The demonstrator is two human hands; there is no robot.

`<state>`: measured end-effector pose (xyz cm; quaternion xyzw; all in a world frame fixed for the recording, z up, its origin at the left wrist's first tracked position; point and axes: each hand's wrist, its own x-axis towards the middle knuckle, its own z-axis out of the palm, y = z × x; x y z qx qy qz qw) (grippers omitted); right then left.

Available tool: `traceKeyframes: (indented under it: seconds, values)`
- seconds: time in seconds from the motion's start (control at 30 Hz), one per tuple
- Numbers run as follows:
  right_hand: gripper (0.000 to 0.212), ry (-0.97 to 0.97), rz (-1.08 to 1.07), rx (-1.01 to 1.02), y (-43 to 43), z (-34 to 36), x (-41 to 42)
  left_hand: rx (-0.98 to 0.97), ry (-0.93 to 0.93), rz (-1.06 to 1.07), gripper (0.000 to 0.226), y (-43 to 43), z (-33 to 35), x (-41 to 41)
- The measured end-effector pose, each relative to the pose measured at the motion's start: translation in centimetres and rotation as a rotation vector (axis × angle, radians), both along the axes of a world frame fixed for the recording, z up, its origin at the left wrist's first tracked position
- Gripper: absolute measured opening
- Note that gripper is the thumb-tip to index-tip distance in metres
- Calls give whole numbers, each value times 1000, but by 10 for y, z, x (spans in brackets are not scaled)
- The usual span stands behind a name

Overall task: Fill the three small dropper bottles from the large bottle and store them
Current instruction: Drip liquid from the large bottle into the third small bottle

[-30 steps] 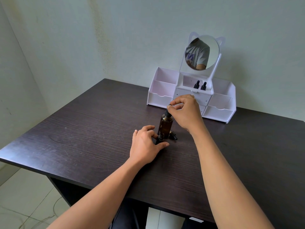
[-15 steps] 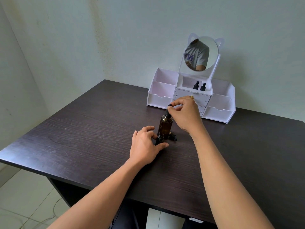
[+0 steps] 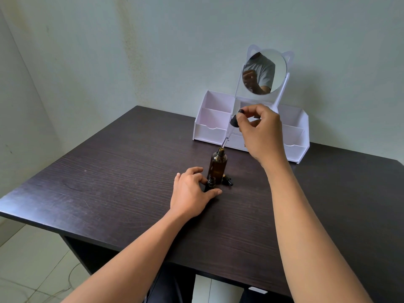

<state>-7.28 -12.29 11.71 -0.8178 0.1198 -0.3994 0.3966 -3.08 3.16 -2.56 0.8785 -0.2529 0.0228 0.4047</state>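
Diagonally, dropper [image 3: 230, 131] tip-down over large bottle [image 3: 218, 166]

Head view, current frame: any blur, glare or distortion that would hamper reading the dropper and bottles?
Head view: soft, even light, faint shadows, no harsh glare; wide-angle bowing at the table edges; the clear dropper nearly vanishes against the white organizer; the small bottle blends into the dark table.

At table's [image 3: 109, 182] back edge: organizer [image 3: 209, 130], mirror [image 3: 264, 71] up from its middle. Mid-table, in front of organizer: big bottle [image 3: 217, 166]. Just before it: small bottle [image 3: 211, 182], btwn L hand's [image 3: 190, 193] fingers. Just right of big bottle: cap [image 3: 227, 180]. Above: pipette [image 3: 229, 132] in R hand [image 3: 260, 132], tip at big bottle's mouth.
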Motion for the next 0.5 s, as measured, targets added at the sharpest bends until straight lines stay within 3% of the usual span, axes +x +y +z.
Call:
traceKeyframes:
  seconds: [0.5]
  values:
    - [9, -86, 97, 109, 21, 9, -27, 7, 1, 7, 40, 0, 0, 1]
